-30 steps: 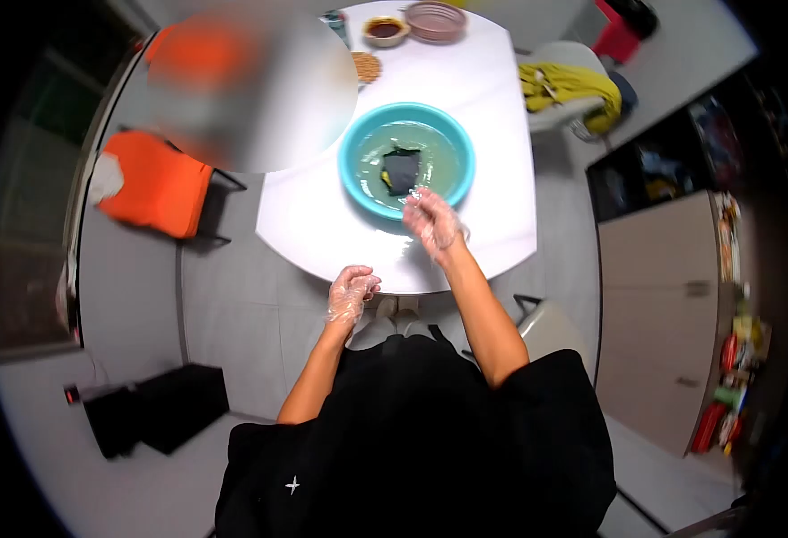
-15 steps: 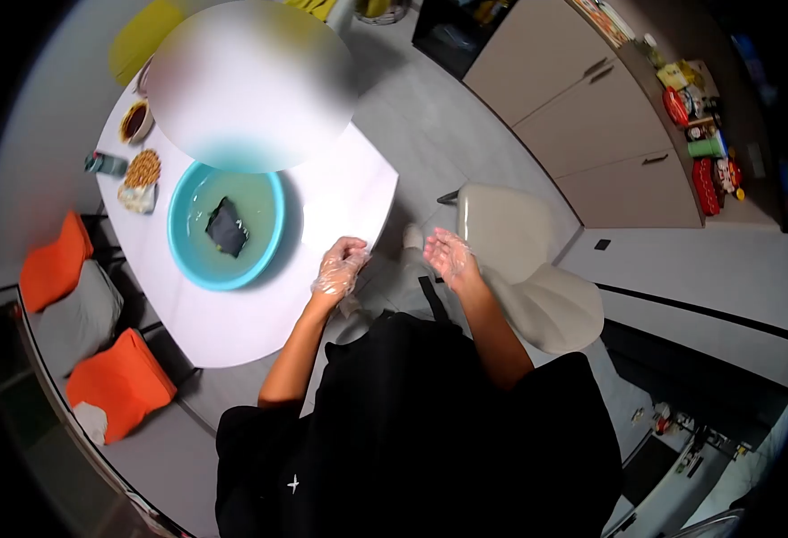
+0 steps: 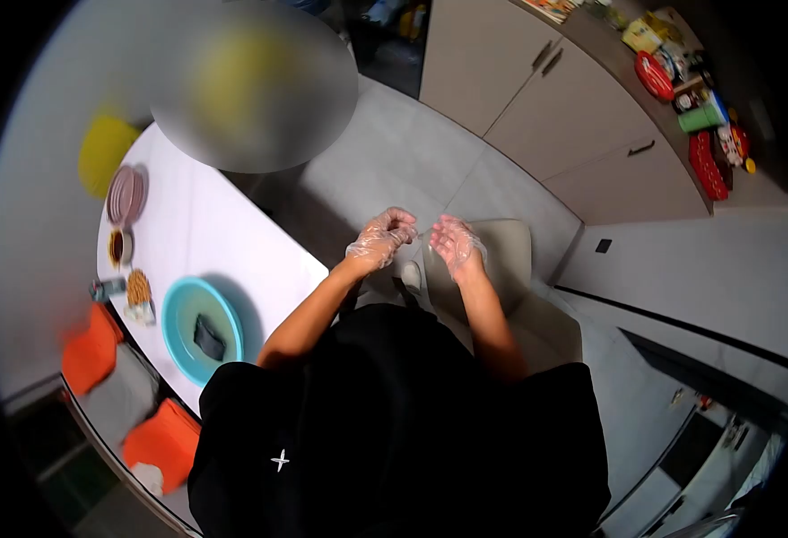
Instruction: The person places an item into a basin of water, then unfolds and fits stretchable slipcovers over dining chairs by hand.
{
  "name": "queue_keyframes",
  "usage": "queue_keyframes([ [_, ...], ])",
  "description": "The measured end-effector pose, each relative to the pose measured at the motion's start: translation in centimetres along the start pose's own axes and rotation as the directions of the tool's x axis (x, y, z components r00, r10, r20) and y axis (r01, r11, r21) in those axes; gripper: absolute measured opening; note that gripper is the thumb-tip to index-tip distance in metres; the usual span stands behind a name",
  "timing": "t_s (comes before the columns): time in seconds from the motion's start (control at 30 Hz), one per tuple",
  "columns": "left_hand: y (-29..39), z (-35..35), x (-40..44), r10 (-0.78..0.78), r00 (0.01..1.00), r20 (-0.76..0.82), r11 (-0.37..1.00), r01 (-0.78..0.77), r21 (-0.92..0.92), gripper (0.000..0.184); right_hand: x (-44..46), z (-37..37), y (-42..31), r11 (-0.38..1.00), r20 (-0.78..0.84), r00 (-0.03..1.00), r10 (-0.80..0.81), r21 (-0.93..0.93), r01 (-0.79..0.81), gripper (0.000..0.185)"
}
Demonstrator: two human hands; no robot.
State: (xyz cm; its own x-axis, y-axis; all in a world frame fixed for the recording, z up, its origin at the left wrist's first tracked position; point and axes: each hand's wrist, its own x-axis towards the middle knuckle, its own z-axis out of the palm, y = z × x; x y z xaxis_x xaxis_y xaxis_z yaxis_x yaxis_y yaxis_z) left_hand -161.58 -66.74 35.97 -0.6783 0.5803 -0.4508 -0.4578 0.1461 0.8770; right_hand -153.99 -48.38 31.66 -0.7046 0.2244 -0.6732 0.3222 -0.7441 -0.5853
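Both my hands wear clear plastic gloves and hold nothing that I can see. My left hand hovers past the table edge over the floor, its fingers loosely curved and apart. Close beside it, my right hand is palm up with its fingers stretched out, in front of a beige chair. On the white table to the left stands a turquoise basin of cloudy water. A dark cloth-like item lies in the water.
Several stacked pinkish plates, a bowl of dark sauce, a pile of nuts or beans and a dark jar line the table's far side. Orange cushions are at left. Cabinets stand at right. A blurred oval hides part of the view.
My view and body have turned right, so the table and basin now sit farther left and lower. My left hand has left the table edge and come closer to my right hand.
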Motion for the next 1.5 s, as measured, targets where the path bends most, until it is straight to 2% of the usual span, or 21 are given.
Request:
queue_keyframes([
  [0.07,3.2,-0.3,2.2,-0.086,0.996,-0.02,0.989,0.087,0.12,0.021,0.8,0.4,-1.6,0.996,-0.034,0.999,-0.022,0.083,0.025,0.02],
  [0.1,3.9,-0.9,3.8,-0.072,0.997,-0.005,0.991,0.072,0.116,0.021,1.3,0.9,-2.6,0.992,-0.054,0.998,-0.035,0.121,0.042,0.018],
  [0.2,5.3,-3.3,7.1,-0.042,0.999,0.01,0.992,0.04,0.122,0.022,2.1,3.1,-4.5,0.998,-0.067,0.996,-0.055,0.017,0.056,0.018],
  [0.33,7.8,-7.9,11.8,-0.015,0.997,-0.079,0.999,0.018,0.04,0.022,4.6,7.0,-6.6,0.988,-0.012,0.996,-0.083,-0.134,0.081,0.019],
  [0.53,10.2,-20.5,18.1,-0.006,0.955,-0.297,0.997,-0.017,-0.073,0.021,12.9,16.9,-10.5,0.937,0.031,0.998,-0.056,-0.344,0.063,0.02],
  [0.63,11.4,-26.8,21.5,-0.032,0.906,-0.421,0.997,0.001,-0.073,0.018,16.8,22.3,-12.6,0.943,0.009,0.996,-0.084,-0.322,0.082,0.021],
  [0.77,14.8,-33.9,24.4,0.009,0.862,-0.507,0.993,-0.068,-0.097,0.016,23.1,29.0,-13.6,0.92,0.039,0.997,-0.061,-0.385,0.071,0.022],
  [0.8,15.1,-35.5,25.4,0.031,0.844,-0.536,0.99,-0.101,-0.102,0.025,24.3,30.7,-13.6,0.898,0.077,0.996,-0.042,-0.435,0.072,0.022],
  [0.9,16.2,-39.5,28.7,-0.032,0.709,-0.705,0.996,-0.036,-0.081,0.047,27.3,35.3,-13.0,0.852,0.172,0.983,0.058,-0.522,0.041,0.021],
  [0.93,16.1,-40.9,30.4,-0.112,0.674,-0.731,0.984,-0.027,-0.175,0.068,28.2,36.7,-12.9,0.835,0.2,0.976,0.087,-0.549,0.038,0.021],
  [1.03,18.6,-42.8,32.7,-0.176,0.652,-0.738,0.909,-0.179,-0.376,0.078,30.9,40.2,-12.5,0.792,0.245,0.95,0.192,-0.611,-0.002,0.02],
  [1.1,18.4,-45.3,36.2,-0.26,0.605,-0.753,0.89,-0.152,-0.43,0.078,33.5,42.6,-12.8,0.74,0.278,0.923,0.267,-0.672,-0.011,0.02],
  [1.13,19.4,-46.0,36.6,-0.281,0.608,-0.742,0.877,-0.151,-0.456,0.062,35.0,43.4,-12.9,0.698,0.292,0.906,0.307,-0.716,-0.006,0.021],
  [1.23,18.3,-48.4,39.5,-0.35,0.546,-0.761,0.765,-0.302,-0.569,0.046,39.3,45.8,-13.3,0.61,0.328,0.847,0.418,-0.792,0.006,0.019],
  [1.27,18.3,-48.6,40.0,-0.364,0.462,-0.809,0.772,-0.336,-0.539,0.042,40.5,46.8,-13.4,0.591,0.341,0.823,0.454,-0.806,0.008,0.018],
  [1.37,20.4,-46.4,37.7,-0.266,0.311,-0.913,0.916,-0.213,-0.339,0.043,44.2,50.6,-14.5,0.479,0.352,0.744,0.568,-0.876,0.049,0.021],
  [1.4,21.5,-45.5,36.6,-0.278,0.26,-0.925,0.92,-0.205,-0.334,0.037,45.5,51.7,-14.6,0.431,0.343,0.713,0.611,-0.9,0.064,0.024],
  [1.43,20.7,-45.1,35.6,-0.18,0.201,-0.963,0.982,-0.022,-0.188,0.035,46.6,52.7,-14.6,0.423,0.326,0.73,0.601,-0.904,0.055,0.03],
  [1.47,21.3,-43.1,34.3,0.056,0.054,-0.997,0.937,-0.348,0.033,0.046,47.8,53.7,-14.6,0.415,0.309,0.744,0.592,-0.908,0.048,0.037],
  [1.5,23.5,-41.0,31.6,0.041,0.048,-0.998,0.938,-0.345,0.022,0.044,49.1,55.0,-14.2,0.412,0.302,0.755,0.582,-0.91,0.046,0.045],
])
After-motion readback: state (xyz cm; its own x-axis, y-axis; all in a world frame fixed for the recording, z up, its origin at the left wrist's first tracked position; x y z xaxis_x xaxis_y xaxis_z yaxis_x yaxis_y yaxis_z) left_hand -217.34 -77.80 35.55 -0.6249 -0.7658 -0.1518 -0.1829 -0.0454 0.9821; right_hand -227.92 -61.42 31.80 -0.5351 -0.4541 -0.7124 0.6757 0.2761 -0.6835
